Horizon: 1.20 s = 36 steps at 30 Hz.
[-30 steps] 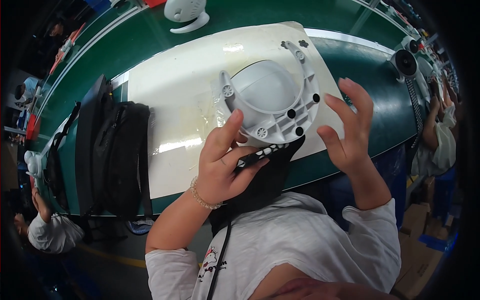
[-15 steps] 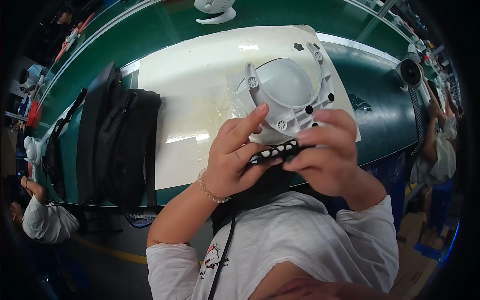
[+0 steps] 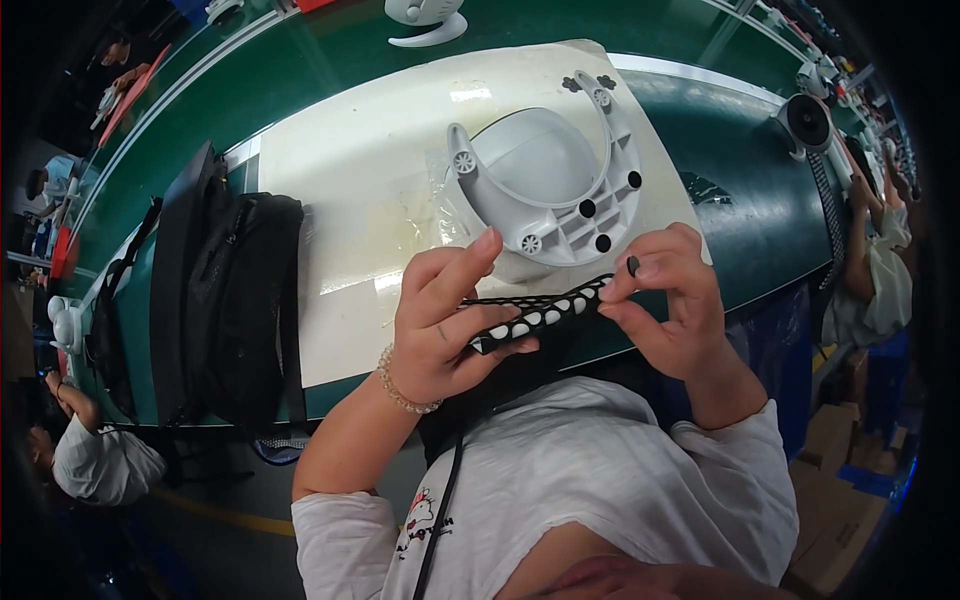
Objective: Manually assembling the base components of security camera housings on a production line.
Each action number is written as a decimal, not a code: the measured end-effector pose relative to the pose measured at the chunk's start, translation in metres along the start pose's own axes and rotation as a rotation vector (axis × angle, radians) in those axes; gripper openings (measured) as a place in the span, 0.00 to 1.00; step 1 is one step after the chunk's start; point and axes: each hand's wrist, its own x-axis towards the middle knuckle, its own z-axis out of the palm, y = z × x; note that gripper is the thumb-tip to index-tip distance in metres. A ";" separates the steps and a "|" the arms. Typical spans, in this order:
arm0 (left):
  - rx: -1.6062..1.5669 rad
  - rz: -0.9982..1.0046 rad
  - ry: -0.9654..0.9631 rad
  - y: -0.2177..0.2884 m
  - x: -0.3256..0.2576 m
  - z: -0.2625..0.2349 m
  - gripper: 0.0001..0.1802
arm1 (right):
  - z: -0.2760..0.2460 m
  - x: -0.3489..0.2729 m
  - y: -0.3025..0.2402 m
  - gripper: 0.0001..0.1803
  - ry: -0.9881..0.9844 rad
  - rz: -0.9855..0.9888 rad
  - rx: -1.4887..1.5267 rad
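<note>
My left hand (image 3: 445,325) grips a folded black sheet (image 3: 545,318) with rows of round cut-outs showing white. A small black round pad (image 3: 633,266) is at the fingertips of my right hand (image 3: 670,305), whose thumb and finger are closed at the sheet's right end. Just beyond my hands, a white plastic base (image 3: 560,235) with two curved arms and ribs lies underside up. Three black round pads are stuck on its ribbed side. A smooth rounded white part (image 3: 540,155) shows between the arms.
A cream board (image 3: 350,240) covers the green table. Left of it lie a black bag (image 3: 255,300) and a dark panel (image 3: 180,290). A white fan-like unit (image 3: 425,12) stands at the far side, another with a black disc (image 3: 806,122) at right. Other people work on both sides.
My right hand has drawn up and right from the middle of the sheet, and a small black pad now shows at its fingertips. More of the sheet is visible in my left hand.
</note>
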 end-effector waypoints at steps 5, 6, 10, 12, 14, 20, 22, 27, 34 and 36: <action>-0.057 0.007 0.042 -0.006 0.001 -0.003 0.18 | 0.001 -0.005 0.000 0.34 0.160 -0.136 0.133; -0.085 0.009 0.035 -0.005 0.001 -0.003 0.18 | 0.003 -0.003 -0.003 0.37 0.233 -0.165 0.238; -0.254 -0.051 0.023 -0.003 -0.004 -0.007 0.18 | 0.008 0.001 -0.007 0.52 -0.011 -0.130 0.144; -0.302 -0.081 -0.015 -0.001 -0.001 -0.009 0.18 | 0.010 -0.002 -0.008 0.52 -0.003 -0.113 0.134; -0.341 -0.134 -0.056 0.003 0.006 -0.008 0.18 | 0.011 -0.003 -0.008 0.52 0.004 -0.099 0.126; -0.341 -0.273 -0.064 0.007 0.007 -0.012 0.13 | 0.015 0.007 -0.009 0.46 0.187 -0.093 0.326; -0.345 -0.261 -0.046 0.005 0.004 -0.013 0.13 | 0.012 0.008 -0.006 0.47 0.213 -0.119 0.257; -0.323 -0.238 -0.034 0.003 0.002 -0.013 0.14 | 0.013 0.001 -0.009 0.44 0.190 -0.124 0.124; -0.360 -0.354 0.022 0.005 -0.001 -0.008 0.11 | 0.021 -0.001 -0.005 0.43 0.163 -0.414 -0.126; -0.386 -0.469 -0.011 0.007 0.000 -0.011 0.11 | 0.029 -0.002 -0.001 0.25 0.274 -0.476 0.023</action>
